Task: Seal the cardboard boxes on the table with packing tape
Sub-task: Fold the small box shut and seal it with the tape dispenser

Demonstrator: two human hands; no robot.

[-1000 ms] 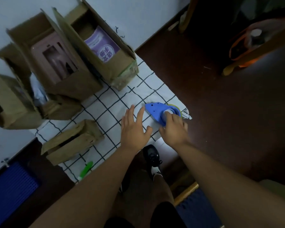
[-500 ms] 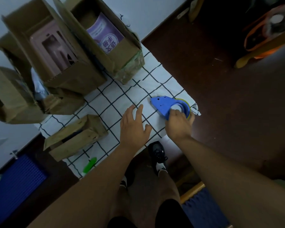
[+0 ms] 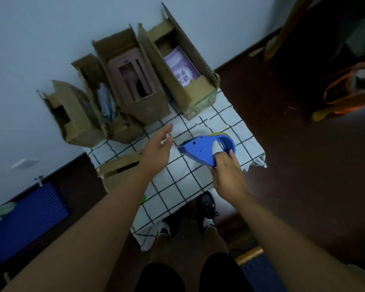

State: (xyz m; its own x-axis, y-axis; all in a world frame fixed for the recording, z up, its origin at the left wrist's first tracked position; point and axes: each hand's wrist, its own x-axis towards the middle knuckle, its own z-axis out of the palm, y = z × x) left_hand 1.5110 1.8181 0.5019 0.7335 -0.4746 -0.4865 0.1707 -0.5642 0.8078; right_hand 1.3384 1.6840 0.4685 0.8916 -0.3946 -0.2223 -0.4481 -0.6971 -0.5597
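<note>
While right hand (image 3: 228, 173) fingers clamp tape dispenser (image 3: 204, 149), left hand (image 3: 156, 150) fingers apart, blurred

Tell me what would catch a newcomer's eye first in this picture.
Most striking is the bright blue tape dispenser, gripped by the right hand above the checked tablecloth. Behind it, open cardboard boxes stand in a row by the wall, the rightmost showing a purple package. The left hand hovers open nearby.

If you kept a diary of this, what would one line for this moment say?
stage: tape picked up | right hand: grips blue tape dispenser | left hand: open, empty | open boxes: unsealed
</note>
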